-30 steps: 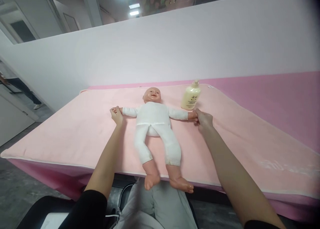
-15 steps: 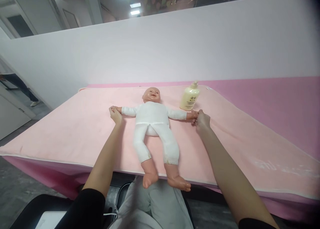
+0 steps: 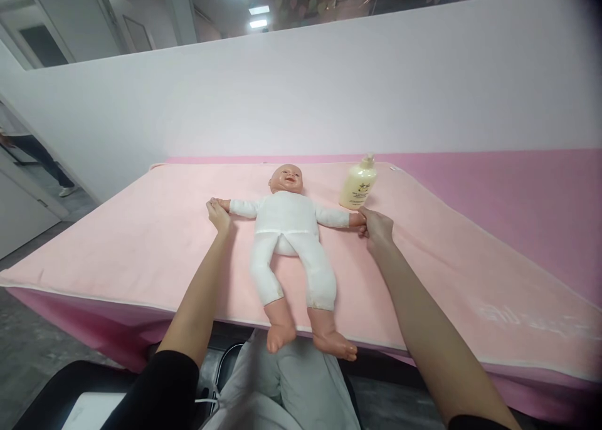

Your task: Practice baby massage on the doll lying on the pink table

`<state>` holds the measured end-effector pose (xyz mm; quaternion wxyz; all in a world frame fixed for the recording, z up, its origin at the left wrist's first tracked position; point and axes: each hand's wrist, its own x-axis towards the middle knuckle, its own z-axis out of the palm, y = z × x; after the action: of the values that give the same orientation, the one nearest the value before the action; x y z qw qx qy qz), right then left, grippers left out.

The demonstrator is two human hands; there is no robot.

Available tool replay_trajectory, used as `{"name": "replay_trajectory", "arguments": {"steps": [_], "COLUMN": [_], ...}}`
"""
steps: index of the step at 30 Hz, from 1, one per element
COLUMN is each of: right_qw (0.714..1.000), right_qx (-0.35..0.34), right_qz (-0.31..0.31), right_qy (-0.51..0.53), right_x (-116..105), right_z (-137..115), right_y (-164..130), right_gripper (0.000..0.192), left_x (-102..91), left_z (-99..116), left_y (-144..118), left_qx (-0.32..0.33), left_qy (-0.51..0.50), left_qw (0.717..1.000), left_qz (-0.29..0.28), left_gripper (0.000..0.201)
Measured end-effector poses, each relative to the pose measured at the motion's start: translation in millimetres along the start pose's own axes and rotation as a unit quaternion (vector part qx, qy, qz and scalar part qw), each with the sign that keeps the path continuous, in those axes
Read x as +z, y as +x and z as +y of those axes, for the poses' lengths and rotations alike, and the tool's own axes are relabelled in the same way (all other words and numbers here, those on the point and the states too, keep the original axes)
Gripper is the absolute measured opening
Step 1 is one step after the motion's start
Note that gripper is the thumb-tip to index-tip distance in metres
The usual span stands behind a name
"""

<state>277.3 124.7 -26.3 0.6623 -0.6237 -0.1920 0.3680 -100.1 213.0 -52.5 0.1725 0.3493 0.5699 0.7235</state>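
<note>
a baby doll (image 3: 286,229) is lying on its back near the middle of a pale pink mat (image 3: 141,242), head toward the far wall and bare feet hanging just over the near edge. it is wearing a white one-piece suit that is covering the arms, trunk and legs, leaving the bald head, small hands and feet bare. its arms are stretching straight out to the left and right, and its legs are spreading slightly apart.

the left hand (image 3: 219,215) is closing around the doll's hand at the left end, and the right hand (image 3: 376,228) is gripping the doll's other hand at the right end. the two hands are sitting well apart, one at each side of the doll.

a cream pump bottle (image 3: 359,183) is standing upright on the mat, just beyond the right hand.
</note>
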Motion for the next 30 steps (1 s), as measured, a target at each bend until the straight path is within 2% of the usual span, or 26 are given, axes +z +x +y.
{"name": "replay_trajectory", "arguments": {"steps": [3,7,11,16,22,30], "right_qw": [1.0,1.0,1.0,1.0,0.999,1.0], "right_qx": [0.016,0.024,0.015,-0.009,0.025,-0.006], "right_qz": [-0.002,0.0,0.0,-0.004,-0.002,-0.026], "right_qy": [-0.008,-0.001,0.007,0.024,0.03,0.017], "right_x": [-1.8,-2.5,-2.1,-0.5,0.6,-1.0], "right_z": [-0.4,-0.1,1.6,2.8,-2.2,0.5], "right_y": [4.9,9.6,9.0,8.7,8.2,7.1], "right_gripper": [0.021,0.016,0.017,0.02,0.016,0.023], "left_x": [1.2,1.5,1.1,2.0,2.3,3.1], "left_z": [2.4,4.9,6.8,12.2,15.1,8.2], "left_y": [-0.1,-0.8,-0.6,-0.3,-0.9,3.1], "left_qx": [-0.028,-0.025,-0.017,-0.025,-0.028,0.006], "left_qy": [0.0,-0.006,0.001,0.015,0.007,0.035], "left_qw": [0.999,1.0,1.0,0.999,1.0,0.999], "left_qz": [0.017,0.008,-0.003,0.016,0.013,0.019], "left_gripper": [0.034,0.032,0.033,0.033,0.033,0.018]}}
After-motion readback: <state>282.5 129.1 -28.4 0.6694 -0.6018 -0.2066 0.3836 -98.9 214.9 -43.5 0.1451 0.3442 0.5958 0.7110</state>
